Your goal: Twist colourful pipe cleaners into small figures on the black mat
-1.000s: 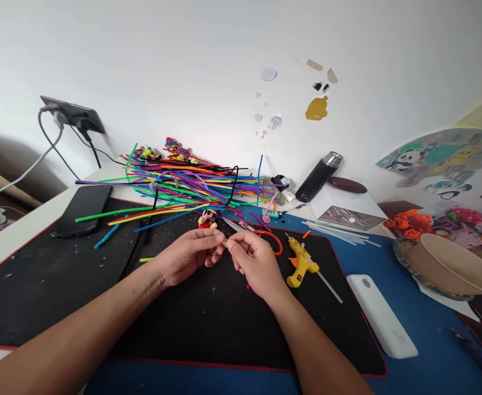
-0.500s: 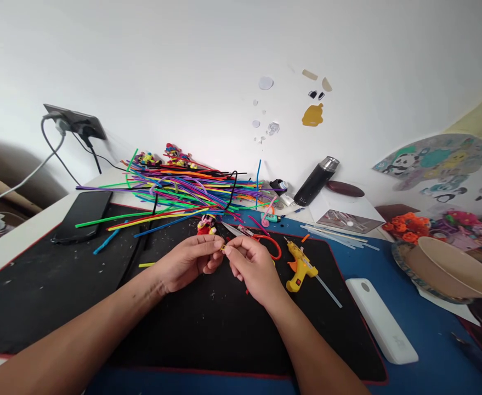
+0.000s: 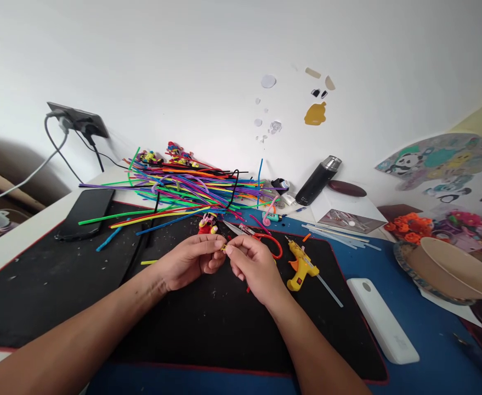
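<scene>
My left hand (image 3: 195,259) and my right hand (image 3: 256,267) meet above the black mat (image 3: 208,329). Both pinch a small yellow piece of pipe cleaner (image 3: 224,248) between thumb and fingertips; most of it is hidden by the fingers. Just beyond my hands lies a small red, pink and yellow pipe-cleaner figure (image 3: 208,224). Red-handled scissors (image 3: 279,249) rest behind my right hand, partly covered by it. A short yellow pipe cleaner (image 3: 149,262) sticks out beside my left hand.
A heap of coloured pipe cleaners (image 3: 191,186) lies along the wall. At right are a yellow glue gun (image 3: 302,269), clear glue sticks (image 3: 343,236), a white oblong case (image 3: 383,321) and a beige bowl (image 3: 458,269). A black flask (image 3: 318,180) leans at the back; a phone (image 3: 85,214) lies left.
The view has shifted very slightly, so the scene sits a little further right. My hands keep nearly the same pinch on the yellow piece.
</scene>
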`<state>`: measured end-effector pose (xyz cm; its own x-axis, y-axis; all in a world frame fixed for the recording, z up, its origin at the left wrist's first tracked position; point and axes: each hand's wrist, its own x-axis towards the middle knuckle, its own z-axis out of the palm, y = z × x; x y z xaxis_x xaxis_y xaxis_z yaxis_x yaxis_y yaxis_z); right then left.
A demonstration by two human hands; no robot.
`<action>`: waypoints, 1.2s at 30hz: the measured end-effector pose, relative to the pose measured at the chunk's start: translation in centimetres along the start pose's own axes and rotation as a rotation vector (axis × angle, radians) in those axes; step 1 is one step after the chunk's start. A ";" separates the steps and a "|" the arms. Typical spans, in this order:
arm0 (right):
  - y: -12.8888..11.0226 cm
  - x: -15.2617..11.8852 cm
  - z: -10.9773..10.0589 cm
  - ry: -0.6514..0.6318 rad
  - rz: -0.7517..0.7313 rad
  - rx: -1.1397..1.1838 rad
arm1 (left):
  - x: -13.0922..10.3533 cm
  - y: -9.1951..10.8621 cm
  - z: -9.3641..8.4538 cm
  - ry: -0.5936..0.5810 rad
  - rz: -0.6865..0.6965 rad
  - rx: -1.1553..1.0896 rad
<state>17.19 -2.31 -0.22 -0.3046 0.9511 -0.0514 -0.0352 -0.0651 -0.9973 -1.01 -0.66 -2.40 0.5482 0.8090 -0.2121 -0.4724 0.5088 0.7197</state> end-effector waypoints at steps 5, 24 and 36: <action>0.0 -0.1 0.0 -0.018 0.006 0.010 | -0.3 0.0 0.2 -0.019 0.002 0.012; -0.1 -0.1 -0.1 -0.052 0.027 0.082 | -0.2 -0.1 0.2 -0.044 0.003 0.019; 0.4 0.3 -0.5 0.078 -0.018 -0.032 | 0.2 0.0 0.3 0.052 0.103 0.105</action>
<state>17.59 -1.88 -0.63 -0.2295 0.9726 -0.0361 -0.0094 -0.0393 -0.9992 -0.67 -0.60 -2.24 0.4625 0.8710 -0.1659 -0.4483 0.3911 0.8038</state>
